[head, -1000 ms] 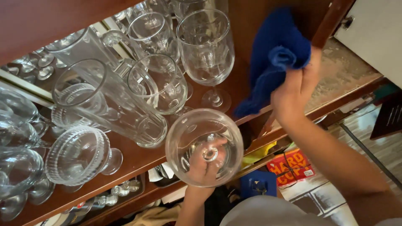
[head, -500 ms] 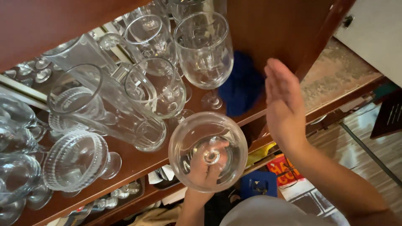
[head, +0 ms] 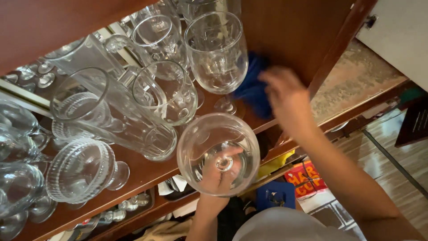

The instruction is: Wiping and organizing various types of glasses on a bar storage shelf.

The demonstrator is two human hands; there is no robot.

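Note:
My left hand (head: 217, 175) grips the stem of a clear wine glass (head: 218, 153) and holds it just off the front edge of a wooden cabinet shelf (head: 142, 172), bowl towards me. My right hand (head: 287, 100) presses on a blue cloth (head: 253, 87) against the shelf and the wooden side panel, to the right of a tall wine glass (head: 217, 53). The hand is blurred and covers part of the cloth.
The shelf is crowded with glassware: a tall tumbler (head: 107, 118), a stemmed goblet (head: 166, 93), a ribbed dessert cup (head: 82, 169) and several more glasses at the left. A lower shelf holds a red packet (head: 301, 178) and a blue box (head: 276, 196). Tiled floor lies at the right.
My right hand brought the blue cloth down from the raised position and into the shelf corner, where it now presses it. My left hand keeps the wine glass nearly still.

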